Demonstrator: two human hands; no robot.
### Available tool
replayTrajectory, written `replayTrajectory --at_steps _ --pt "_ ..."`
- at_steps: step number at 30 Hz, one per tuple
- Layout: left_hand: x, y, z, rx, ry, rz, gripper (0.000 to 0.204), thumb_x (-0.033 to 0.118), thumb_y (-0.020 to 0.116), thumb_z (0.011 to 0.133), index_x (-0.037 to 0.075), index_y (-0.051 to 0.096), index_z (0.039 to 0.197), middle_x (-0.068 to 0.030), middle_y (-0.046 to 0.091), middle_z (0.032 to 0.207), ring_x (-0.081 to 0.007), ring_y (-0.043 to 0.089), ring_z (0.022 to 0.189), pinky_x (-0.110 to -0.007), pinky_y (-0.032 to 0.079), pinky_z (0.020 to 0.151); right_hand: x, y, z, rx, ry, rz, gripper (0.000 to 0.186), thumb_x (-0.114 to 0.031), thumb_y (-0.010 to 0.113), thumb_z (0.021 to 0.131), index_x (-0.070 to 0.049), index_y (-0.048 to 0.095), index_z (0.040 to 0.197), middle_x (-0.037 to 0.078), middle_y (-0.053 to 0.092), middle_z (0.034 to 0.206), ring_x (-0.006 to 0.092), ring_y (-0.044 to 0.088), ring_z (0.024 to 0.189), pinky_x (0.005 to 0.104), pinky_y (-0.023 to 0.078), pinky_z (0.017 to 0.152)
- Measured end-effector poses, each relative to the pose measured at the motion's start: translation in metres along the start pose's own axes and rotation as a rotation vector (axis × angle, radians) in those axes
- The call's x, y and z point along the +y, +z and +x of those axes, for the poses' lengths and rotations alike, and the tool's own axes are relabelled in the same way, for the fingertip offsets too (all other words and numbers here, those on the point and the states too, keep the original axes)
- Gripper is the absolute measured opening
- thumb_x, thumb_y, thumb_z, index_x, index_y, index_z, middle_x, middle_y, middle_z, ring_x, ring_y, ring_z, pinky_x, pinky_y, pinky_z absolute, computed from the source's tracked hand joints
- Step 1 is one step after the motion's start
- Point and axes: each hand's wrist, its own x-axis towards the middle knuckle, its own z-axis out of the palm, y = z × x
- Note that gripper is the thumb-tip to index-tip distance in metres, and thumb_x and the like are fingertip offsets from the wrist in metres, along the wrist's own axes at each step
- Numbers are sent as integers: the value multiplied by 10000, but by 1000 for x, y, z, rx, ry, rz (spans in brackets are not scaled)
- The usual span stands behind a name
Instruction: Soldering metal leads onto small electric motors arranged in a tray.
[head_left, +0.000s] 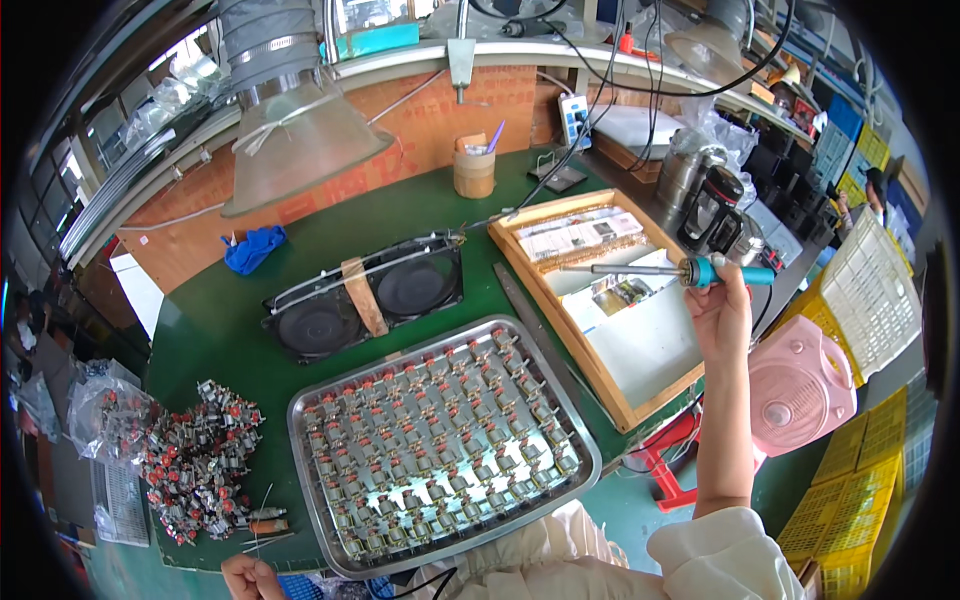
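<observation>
My right hand (728,300) is raised at the right, closed round the teal handle of a soldering iron (752,276). The iron's long metal shaft points left over a shallow wooden box (628,405) holding papers. At the lower edge, only part of my left hand (250,578) shows, its fingers curled closed; whatever they may hold cannot be made out. Between my hands lies a metal tray (302,455) with rows of small metal components (440,440) with reddish parts. Left of the tray is a loose heap of similar components (205,465), close to a wooden-handled tool (268,526).
Behind the tray are two joined black fans (420,290). A funnel-shaped extraction hood (300,150) hangs above the green table (215,320). Farther back stand a pen holder (474,172) and a blue cloth (255,249). A pink fan (800,390) and yellow crates (850,500) are at the right.
</observation>
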Motion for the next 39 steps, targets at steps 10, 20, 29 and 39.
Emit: replayTrajectory --at_steps 10,20,29,39 --pt "-7 0 -1 8 -133 35 96 94 431 808 45 395 734 40 285 581 -17 235 484 -163 162 423 51 48 4 -459 -492 -1036 123 -57 566 673 9 550 777 -2 508 645 38 431 542 180 346 487" --pt "-5 0 0 29 -179 107 72 83 435 806 48 413 747 40 307 635 -18 246 523 -158 171 439 71 60 11 -559 -386 -1150 132 -71 581 665 8 531 759 24 477 580 68 428 506 215 369 481" --pt "-3 7 5 15 -132 82 60 54 475 790 16 441 758 26 369 646 -20 281 536 -150 202 459 63 58 11 -642 -343 -1121 142 -72 575 668 16 519 765 44 476 580 92 436 502 226 379 487" --pt "-3 7 2 -37 -153 109 44 32 489 780 9 456 760 38 339 629 -17 272 536 -153 196 457 44 47 -1 -689 -348 -1123 128 -73 580 677 5 540 771 9 496 636 68 443 566 207 368 504"
